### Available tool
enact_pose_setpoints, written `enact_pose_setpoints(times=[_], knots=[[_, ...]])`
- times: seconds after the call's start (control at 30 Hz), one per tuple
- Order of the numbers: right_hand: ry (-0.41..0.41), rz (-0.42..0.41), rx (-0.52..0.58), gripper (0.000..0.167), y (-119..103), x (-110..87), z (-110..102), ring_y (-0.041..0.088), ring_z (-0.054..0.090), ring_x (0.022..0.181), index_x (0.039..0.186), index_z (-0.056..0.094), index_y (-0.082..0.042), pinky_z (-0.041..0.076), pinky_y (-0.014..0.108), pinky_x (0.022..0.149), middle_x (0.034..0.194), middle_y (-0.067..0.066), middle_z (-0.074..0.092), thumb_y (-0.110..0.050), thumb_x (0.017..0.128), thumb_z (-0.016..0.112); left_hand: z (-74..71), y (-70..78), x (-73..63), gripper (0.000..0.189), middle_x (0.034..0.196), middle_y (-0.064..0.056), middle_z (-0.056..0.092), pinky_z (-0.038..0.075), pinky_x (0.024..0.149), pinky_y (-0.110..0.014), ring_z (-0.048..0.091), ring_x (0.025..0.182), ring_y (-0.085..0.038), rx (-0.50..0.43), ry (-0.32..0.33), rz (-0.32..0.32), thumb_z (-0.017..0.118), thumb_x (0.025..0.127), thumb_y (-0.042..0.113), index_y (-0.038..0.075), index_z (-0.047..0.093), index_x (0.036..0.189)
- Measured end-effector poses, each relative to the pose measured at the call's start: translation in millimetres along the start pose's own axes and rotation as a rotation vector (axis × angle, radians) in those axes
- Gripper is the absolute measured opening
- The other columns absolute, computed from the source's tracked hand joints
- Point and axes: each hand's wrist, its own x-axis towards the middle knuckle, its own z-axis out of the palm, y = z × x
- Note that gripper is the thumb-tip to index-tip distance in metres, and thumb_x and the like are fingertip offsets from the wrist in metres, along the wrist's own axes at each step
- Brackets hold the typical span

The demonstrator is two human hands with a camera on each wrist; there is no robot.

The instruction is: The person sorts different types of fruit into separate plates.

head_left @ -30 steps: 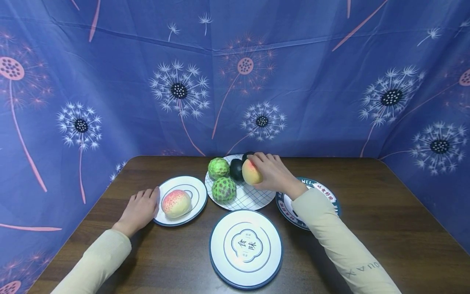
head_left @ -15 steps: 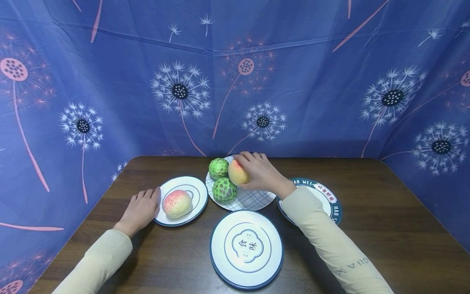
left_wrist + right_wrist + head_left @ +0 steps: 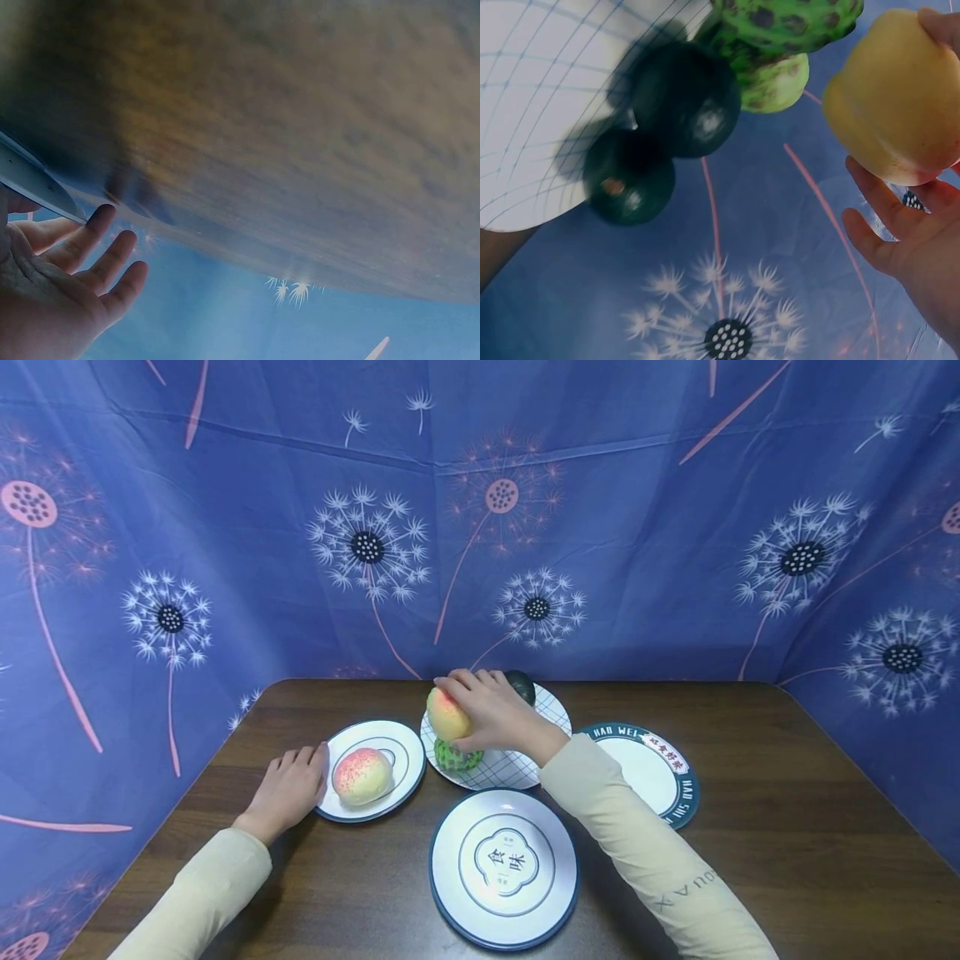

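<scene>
My right hand (image 3: pixel 498 714) grips a peach (image 3: pixel 448 714) with thumb and fingers, above the left part of a grid-patterned plate (image 3: pixel 517 770). Below the peach sits a green knobbly custard apple (image 3: pixel 456 757); in the head view a second one is mostly hidden behind the peach. Two dark avocados show in the right wrist view, the larger avocado (image 3: pixel 686 97) beside the smaller avocado (image 3: pixel 630 178). My left hand (image 3: pixel 285 787) rests at the rim of a blue-edged white plate (image 3: pixel 407 752), fingers loosely spread and touching its edge. Another peach (image 3: pixel 362 776) lies on that plate.
A white plate with dark blue edges (image 3: pixel 502 810) stands at the front centre, apparently stacked. Behind my right forearm is a green-rimmed plate (image 3: pixel 684 793), partly covered. The brown wooden table (image 3: pixel 787 793) ends at a blue dandelion curtain (image 3: pixel 637 568).
My right hand has carried the peach leftward, from beside the avocados to over the custard apples. An avocado at the back has come into sight. My left hand stays at the plate rim.
</scene>
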Motion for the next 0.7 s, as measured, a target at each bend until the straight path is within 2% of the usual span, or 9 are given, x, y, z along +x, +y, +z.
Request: enact_pose_setpoints(times=[0.3, 0.5, 0.7], knots=[[0.005, -0.070, -0.024, 0.087, -14, 17.4, 11, 0.022, 0.045, 0.111, 0.139, 0.034, -0.018, 0.035, 0.044, 0.098, 0.133, 0.001, 0.043, -0.044, 0.067, 0.075, 0.5, 0.4, -0.5, 0.049, 0.120, -0.028, 0.051, 0.037, 0.092, -0.060, 0.047, 0.111, -0.046, 0.002, 0.015, 0.007, 0.052, 0.088, 0.017, -0.007, 0.041, 0.129], [-0.023, -0.080, -0.022, 0.087, -23, 26.4, 21, 0.021, 0.044, 0.112, 0.139, 0.033, -0.019, 0.033, 0.040, 0.099, 0.133, 0.001, 0.043, -0.046, 0.067, 0.074, -0.2, 0.1, -1.0, 0.049, 0.120, -0.028, 0.052, 0.037, 0.092, -0.060, 0.047, 0.111, -0.045, 0.003, 0.018, 0.006, 0.051, 0.088, 0.017, -0.007, 0.041, 0.129], [-0.045, -0.077, -0.025, 0.087, -29, 34.0, 31, 0.022, 0.045, 0.111, 0.139, 0.034, -0.020, 0.032, 0.042, 0.102, 0.132, 0.000, 0.044, -0.045, 0.066, 0.075, 0.7, -0.3, -1.0, 0.049, 0.120, -0.028, 0.051, 0.037, 0.092, -0.060, 0.047, 0.110, -0.045, 0.000, 0.018, 0.010, 0.051, 0.088, 0.017, -0.008, 0.041, 0.129]])
